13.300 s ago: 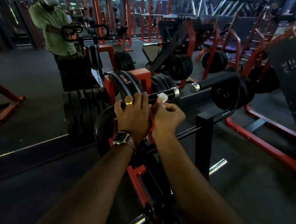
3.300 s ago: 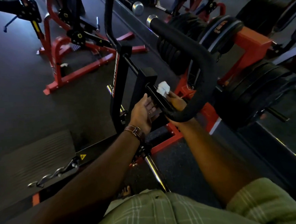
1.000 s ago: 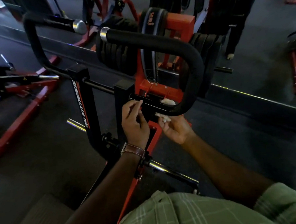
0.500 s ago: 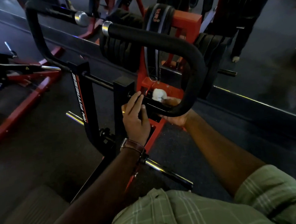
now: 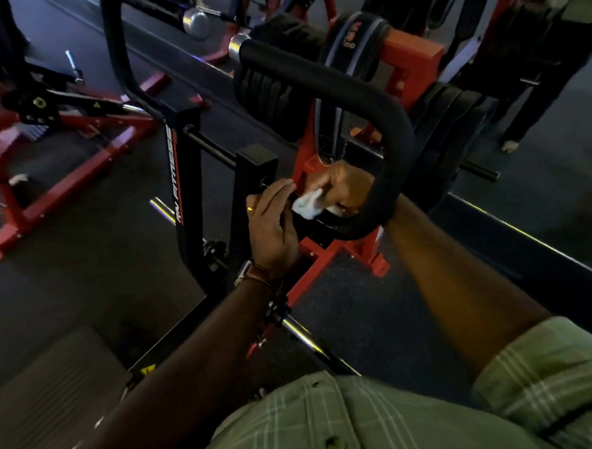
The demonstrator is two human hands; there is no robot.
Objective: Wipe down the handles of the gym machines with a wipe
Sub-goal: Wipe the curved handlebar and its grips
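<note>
Crumpled white wipe [image 5: 306,205] pinched in my right fingers [image 5: 323,185], against black curved padded handle [image 5: 349,94]; handle climbs toward 12 o'clock; left fingers [image 5: 276,194] straight, bracing frame.

A crumpled white wipe [image 5: 308,204] is pressed against the lower bar of the black, foam-padded, curved handle [image 5: 391,143].

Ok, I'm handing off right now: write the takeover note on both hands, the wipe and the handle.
Right hand: grips the white wipe, pressed at the lower end of the black padded handle, beside the black upright post.
Left hand: rests on the bar next to the wipe, fingers extended.
Done: cannot tell how much of the handle is wiped.
Left: probably the curve and top run up to the chrome end cap, then the far handle.
</note>
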